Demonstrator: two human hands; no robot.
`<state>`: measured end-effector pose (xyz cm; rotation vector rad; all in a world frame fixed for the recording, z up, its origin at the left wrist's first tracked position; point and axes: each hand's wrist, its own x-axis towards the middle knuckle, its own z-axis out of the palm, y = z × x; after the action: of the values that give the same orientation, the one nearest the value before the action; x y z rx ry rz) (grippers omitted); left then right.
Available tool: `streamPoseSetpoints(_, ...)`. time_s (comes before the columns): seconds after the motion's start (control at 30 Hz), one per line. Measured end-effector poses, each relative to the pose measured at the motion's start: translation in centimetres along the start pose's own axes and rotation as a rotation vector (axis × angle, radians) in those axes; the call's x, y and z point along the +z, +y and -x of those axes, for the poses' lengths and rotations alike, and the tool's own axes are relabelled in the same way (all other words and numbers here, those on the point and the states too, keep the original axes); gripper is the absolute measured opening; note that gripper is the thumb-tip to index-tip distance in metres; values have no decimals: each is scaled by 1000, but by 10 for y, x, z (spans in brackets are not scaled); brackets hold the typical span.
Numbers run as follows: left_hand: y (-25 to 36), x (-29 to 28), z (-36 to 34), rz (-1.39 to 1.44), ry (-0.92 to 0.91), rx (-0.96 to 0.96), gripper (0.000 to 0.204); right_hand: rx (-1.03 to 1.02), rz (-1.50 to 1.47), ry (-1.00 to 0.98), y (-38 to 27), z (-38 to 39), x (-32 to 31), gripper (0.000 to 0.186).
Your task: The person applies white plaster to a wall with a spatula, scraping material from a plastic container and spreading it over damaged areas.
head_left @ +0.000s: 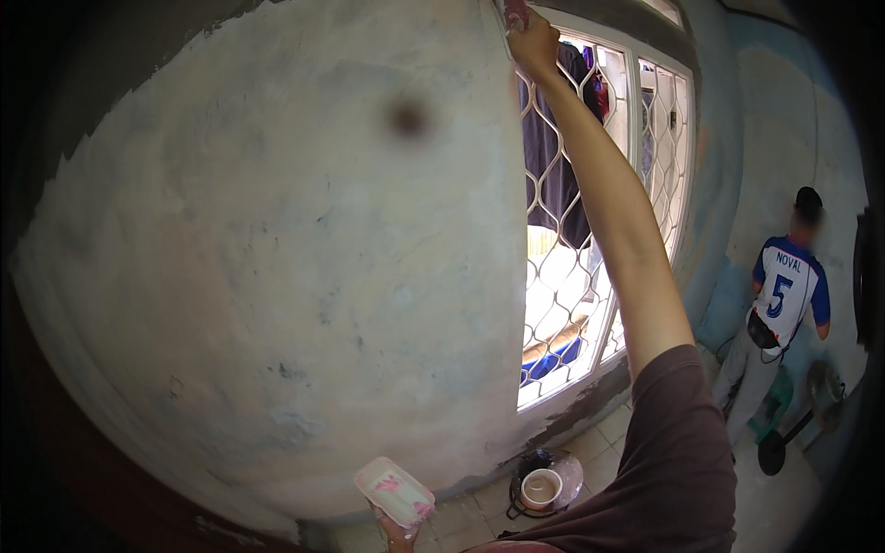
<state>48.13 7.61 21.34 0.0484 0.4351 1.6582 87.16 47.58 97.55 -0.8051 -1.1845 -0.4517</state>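
My right arm stretches up across the window to the top of the view, where my right hand (533, 44) grips a flat tool with a reddish handle (516, 13). The tool is beside the upper left corner of the window frame, against the wall's edge; the top of the picture cuts off part of it. Low down, my left hand (398, 535) is closed around a shallow white rectangular tray (387, 472) smeared with pink paste. In front of me, the wall (304, 230) carries a patchy pale coat with grey and bluish marks.
A window with a wavy white metal grille (553, 184) stands right of the wall. On the tiled floor, a white tub (541, 488) sits by a round dark-rimmed object. At the far right another person (786, 290) faces the wall near a standing fan (823, 392).
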Motion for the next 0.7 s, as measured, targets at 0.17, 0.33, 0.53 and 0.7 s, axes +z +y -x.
streamPoseSetpoints(0.17, 1, 14, -46, -24, -123, -119, 64, -639, 35, 257, 36, -10, 74, 44)
streamPoseSetpoints(0.33, 10, -2, -54, 56, -87, -98, 66, -653, -272, 180, 2, 9, 89, 42)
streamPoseSetpoints(0.53, 19, 12, -47, 84, -37, -92, 68, -250, 114, 157, -5, -63, 23, 32)
streamPoseSetpoints(0.7, 22, 26, -41, 129, -58, -58, 67, -449, 416, 274, -7, -49, 77, 40)
